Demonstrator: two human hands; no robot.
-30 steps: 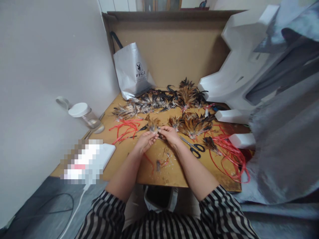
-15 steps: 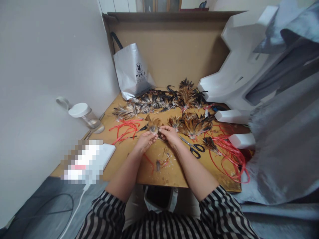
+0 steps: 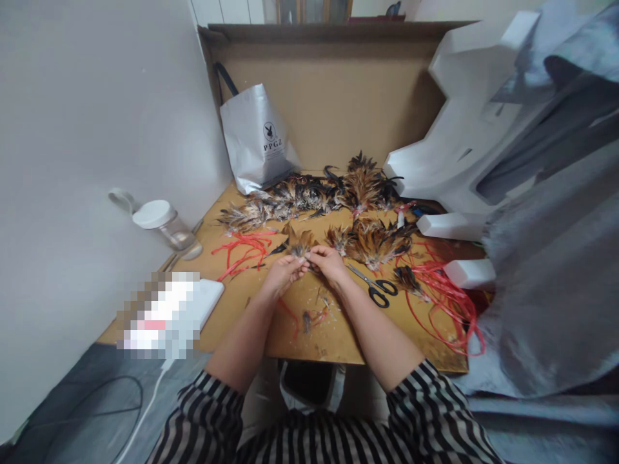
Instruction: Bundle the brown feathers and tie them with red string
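Observation:
A small fan of brown feathers (image 3: 300, 241) rises from between my fingertips over the middle of the table. My left hand (image 3: 284, 274) pinches its base. My right hand (image 3: 327, 261) is closed too, its thumb and forefinger meeting the left fingertips at the base of the feathers; what exactly it pinches there is too small to make out. Black-handled scissors (image 3: 377, 287) lie just right of my right hand. Beyond my hands rest brown feather bunches (image 3: 374, 243), and a long heap of darker feathers (image 3: 304, 196) lies farther back.
Red plastic strips (image 3: 244, 251) lie at left, with a larger tangle of red strips (image 3: 447, 299) at right. A lidded jar (image 3: 167, 225) and a white device (image 3: 207, 303) line the left edge. A silver bag (image 3: 256, 142) leans at the back; white foam (image 3: 464, 135) stands right.
My right fingertips have shifted slightly left, closer to my left fingers at the feather base. The feather fan has moved very slightly to the right. Everything else stays put.

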